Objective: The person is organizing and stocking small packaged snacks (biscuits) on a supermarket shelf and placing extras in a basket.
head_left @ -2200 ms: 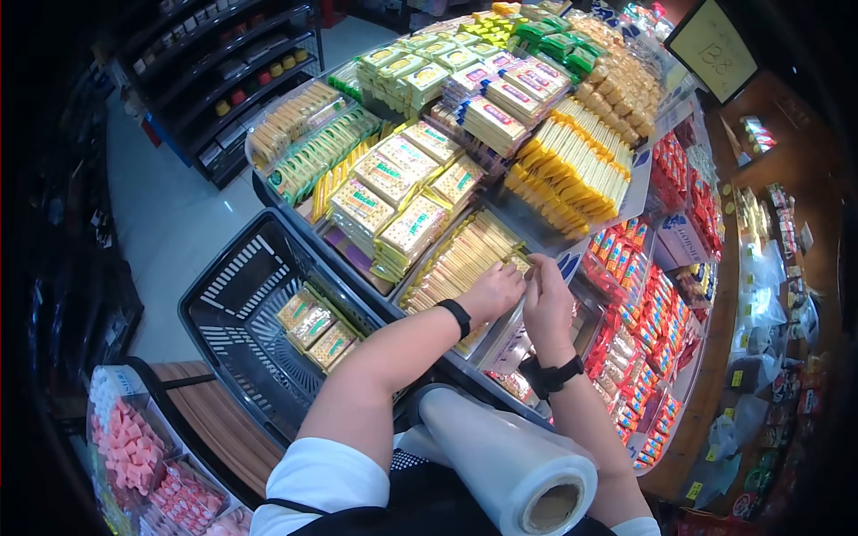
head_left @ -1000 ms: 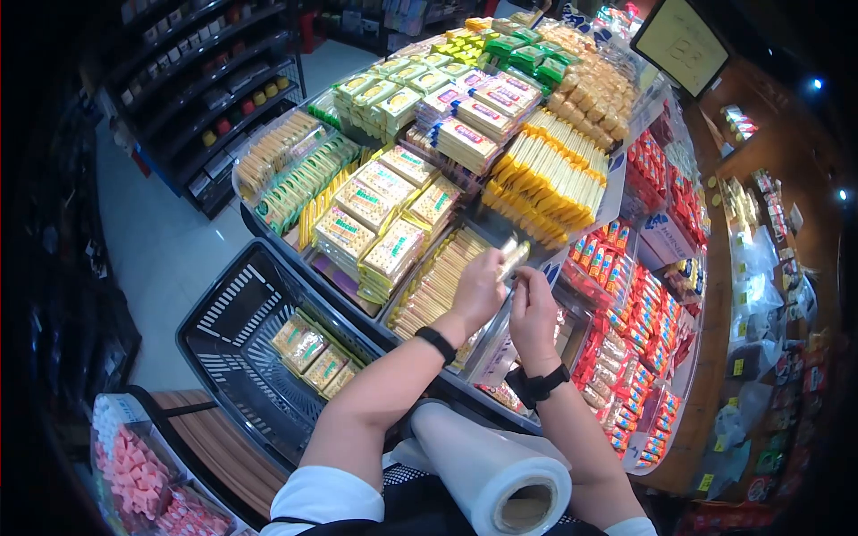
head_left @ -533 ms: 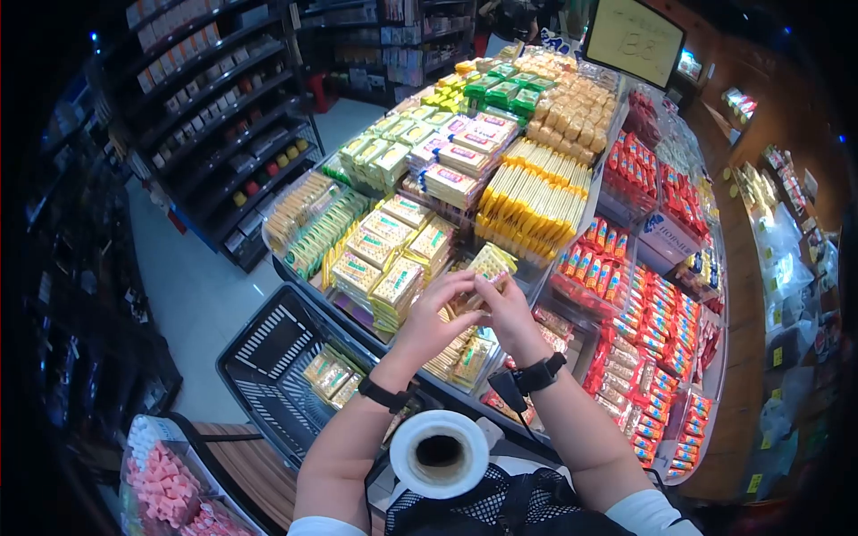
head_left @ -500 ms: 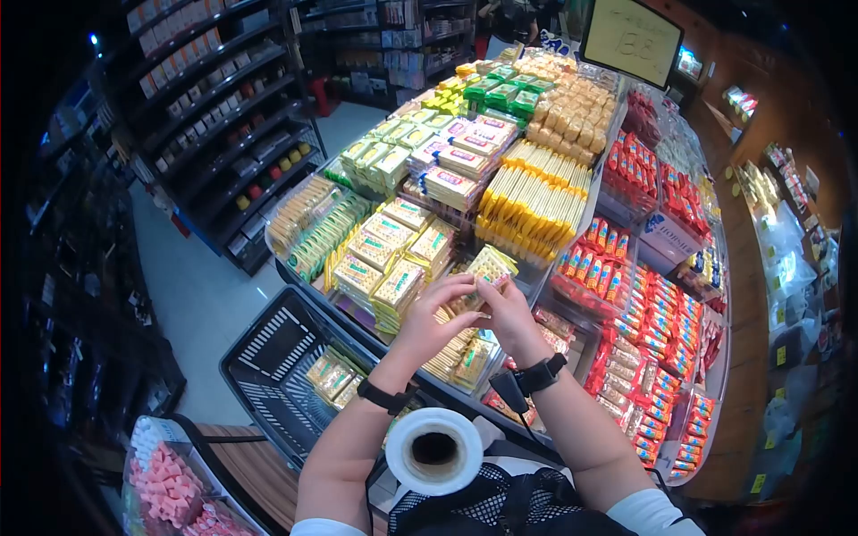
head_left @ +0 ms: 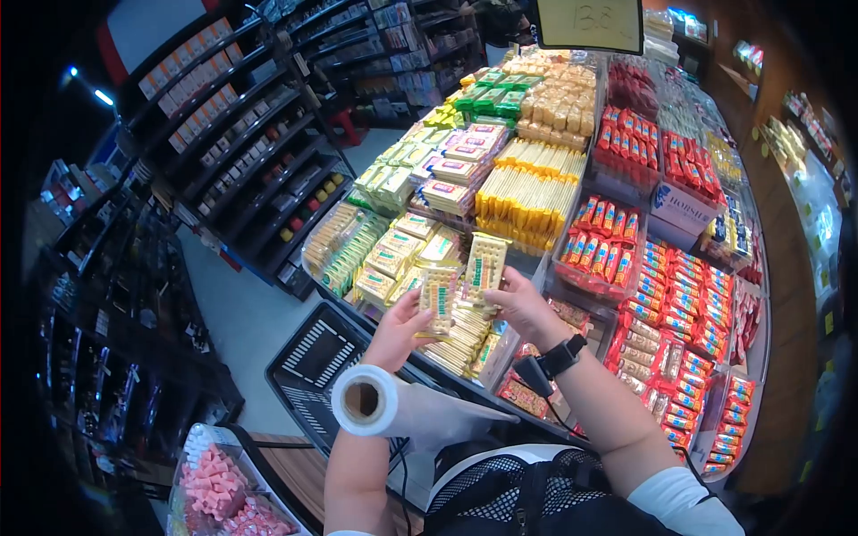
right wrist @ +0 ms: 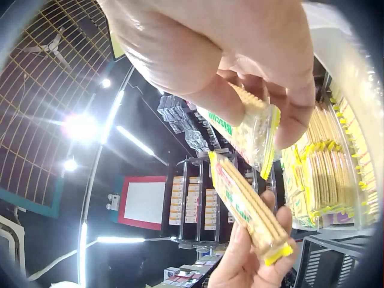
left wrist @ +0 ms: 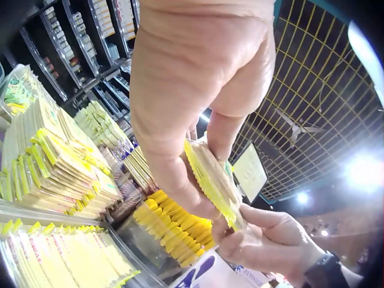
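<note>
In the head view my left hand (head_left: 397, 334) holds a yellow-edged biscuit packet (head_left: 439, 297) by its left side, green lettering facing up. Beside it, my right hand (head_left: 527, 309) grips a second biscuit packet (head_left: 485, 266) at its lower right edge. Both packets are held above a bin of upright biscuit packets (head_left: 466, 339). The right wrist view shows my right hand (right wrist: 240, 54) curled round its packet (right wrist: 249, 129), with the left hand (right wrist: 255, 258) pinching the other (right wrist: 247, 207) below. Fingers of my left hand (left wrist: 201, 84) close on a packet (left wrist: 213, 180) in the left wrist view.
A dark plastic basket (head_left: 313, 366) stands left of the display. A clear plastic roll (head_left: 365, 401) lies across in front of my body. Stacked biscuits (head_left: 389, 253), yellow packets (head_left: 527, 198) and red packets (head_left: 601, 237) fill the bins, with a sign (head_left: 590, 22) at the far end.
The hands have moved apart, each now holding its own packet upright; before, they were together at one spot. The head view has turned, and the plastic roll now points to the left.
</note>
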A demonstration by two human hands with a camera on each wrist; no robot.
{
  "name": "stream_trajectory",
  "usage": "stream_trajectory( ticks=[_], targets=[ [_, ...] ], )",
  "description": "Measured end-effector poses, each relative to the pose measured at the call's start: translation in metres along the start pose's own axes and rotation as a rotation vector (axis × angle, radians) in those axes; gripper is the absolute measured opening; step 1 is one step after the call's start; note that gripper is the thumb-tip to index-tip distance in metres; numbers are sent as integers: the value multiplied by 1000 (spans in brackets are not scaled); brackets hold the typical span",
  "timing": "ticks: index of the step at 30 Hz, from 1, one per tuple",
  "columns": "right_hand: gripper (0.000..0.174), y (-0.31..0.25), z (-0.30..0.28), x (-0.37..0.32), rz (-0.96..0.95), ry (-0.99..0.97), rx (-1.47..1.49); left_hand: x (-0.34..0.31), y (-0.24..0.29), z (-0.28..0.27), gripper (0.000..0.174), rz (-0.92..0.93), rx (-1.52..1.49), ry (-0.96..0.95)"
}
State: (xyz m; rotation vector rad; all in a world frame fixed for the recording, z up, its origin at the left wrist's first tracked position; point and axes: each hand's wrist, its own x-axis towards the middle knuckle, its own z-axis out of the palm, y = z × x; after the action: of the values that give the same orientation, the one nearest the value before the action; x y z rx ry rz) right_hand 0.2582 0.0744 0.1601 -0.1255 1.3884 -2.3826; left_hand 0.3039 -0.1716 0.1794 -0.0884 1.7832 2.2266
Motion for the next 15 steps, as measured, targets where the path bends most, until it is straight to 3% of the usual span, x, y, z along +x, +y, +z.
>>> stream_trajectory(
  ticks=[6, 10, 12, 15],
  targets=[
    [51, -29, -18, -5, 9, -163, -30, -34, 20, 8, 58, -7, -61, -63],
    [58, -41, -19, -5, -10, -161, -149, -34, 22, 10, 59, -42, -19, -104],
    [54, -47, -22, -7, -25, -178, -165, -32, 23, 10, 59, -62, 30, -109],
    [37, -61, -15, -6, -164, -336, -463, -26, 25, 5, 54, -123, 67, -65]
  ],
)
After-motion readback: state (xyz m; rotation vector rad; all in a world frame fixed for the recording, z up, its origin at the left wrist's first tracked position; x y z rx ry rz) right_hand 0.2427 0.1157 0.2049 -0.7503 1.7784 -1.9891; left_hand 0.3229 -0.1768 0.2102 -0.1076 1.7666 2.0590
